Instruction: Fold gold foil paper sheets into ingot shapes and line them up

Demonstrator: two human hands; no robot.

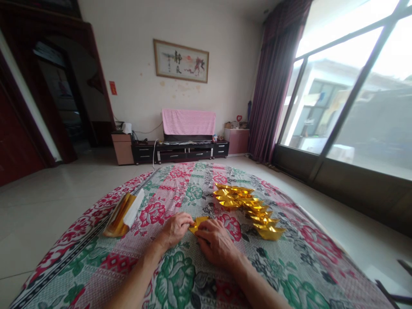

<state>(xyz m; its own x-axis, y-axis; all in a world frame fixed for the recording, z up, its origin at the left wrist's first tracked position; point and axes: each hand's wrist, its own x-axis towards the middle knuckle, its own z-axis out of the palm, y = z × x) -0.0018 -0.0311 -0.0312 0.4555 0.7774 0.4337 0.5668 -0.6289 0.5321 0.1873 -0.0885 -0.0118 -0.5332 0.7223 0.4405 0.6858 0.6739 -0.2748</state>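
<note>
A small piece of gold foil paper (201, 220), partly folded, lies on the flowered tablecloth in front of me. My left hand (176, 229) pinches its left edge between thumb and fingers. Over its right and near part, my right hand (216, 241) is closed, with the fingers pressing on the paper and hiding some of it. Several finished gold paper ingots (233, 196) sit in overlapping rows to the right of my hands, the nearest ingot (269, 232) at the front end. To the left rests a stack of gold and white paper sheets (124, 213), slightly curled.
The round table's flowered cloth (175, 274) spreads under everything. Beyond it stands a low black TV cabinet (185, 153) with a pink cloth (189, 122) draped over a screen. A framed picture (181, 61) hangs on the wall. Large windows and a purple curtain (273, 81) are at right.
</note>
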